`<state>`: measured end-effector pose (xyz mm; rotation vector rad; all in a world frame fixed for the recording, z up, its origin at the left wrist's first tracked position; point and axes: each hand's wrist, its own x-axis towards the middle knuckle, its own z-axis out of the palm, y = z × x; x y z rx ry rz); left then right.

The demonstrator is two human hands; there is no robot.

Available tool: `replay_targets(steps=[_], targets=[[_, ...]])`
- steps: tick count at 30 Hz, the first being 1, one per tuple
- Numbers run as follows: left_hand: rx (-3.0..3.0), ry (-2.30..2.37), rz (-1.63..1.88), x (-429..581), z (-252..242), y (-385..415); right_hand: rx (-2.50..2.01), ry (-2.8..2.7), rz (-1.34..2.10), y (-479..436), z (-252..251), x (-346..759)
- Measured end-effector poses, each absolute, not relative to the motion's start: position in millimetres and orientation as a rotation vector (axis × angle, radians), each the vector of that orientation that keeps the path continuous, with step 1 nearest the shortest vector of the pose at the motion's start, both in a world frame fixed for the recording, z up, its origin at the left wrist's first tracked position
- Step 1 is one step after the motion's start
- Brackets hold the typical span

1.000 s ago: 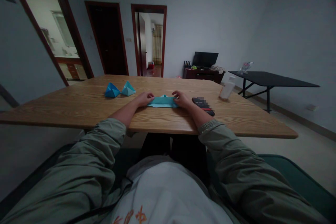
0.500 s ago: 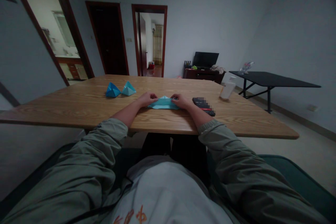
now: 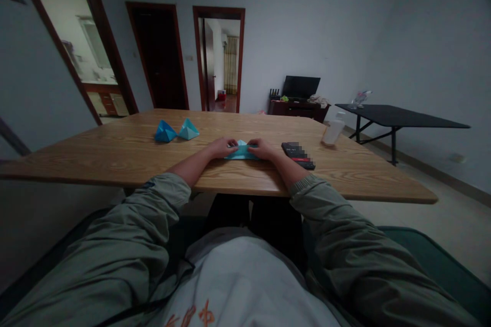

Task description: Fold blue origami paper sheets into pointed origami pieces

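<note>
Wooden surface (image 3: 95, 163) with left hand (image 3: 221, 147) and right hand (image 3: 262, 148) on folded blue paper (image 3: 241, 153)

Forearms reach forward from olive sleeves (image 3: 157, 204), elbows wide; both hands lie palm down, fingers nearly meeting, clamped on the paper at mid-surface near the front edge; pale bottle (image 3: 333, 132) at far right; pixelated dark object (image 3: 297, 156) just beside right hand; two blue paper pyramids (image 3: 165, 132) beyond left hand.

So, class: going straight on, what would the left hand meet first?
The folded light-blue paper, which it is touching; past that, probably the right hand, though depth is unclear.
</note>
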<state>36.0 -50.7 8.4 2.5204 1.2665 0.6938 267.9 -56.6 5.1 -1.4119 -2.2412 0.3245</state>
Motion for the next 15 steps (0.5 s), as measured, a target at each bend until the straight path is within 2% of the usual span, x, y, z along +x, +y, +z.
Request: replay_targets(steps=[15], targets=[[2.296,1.243,0.819,33.6,3.1,-38.4,-1.422,-2.136,0.303,-49.4,0.9,265.8]])
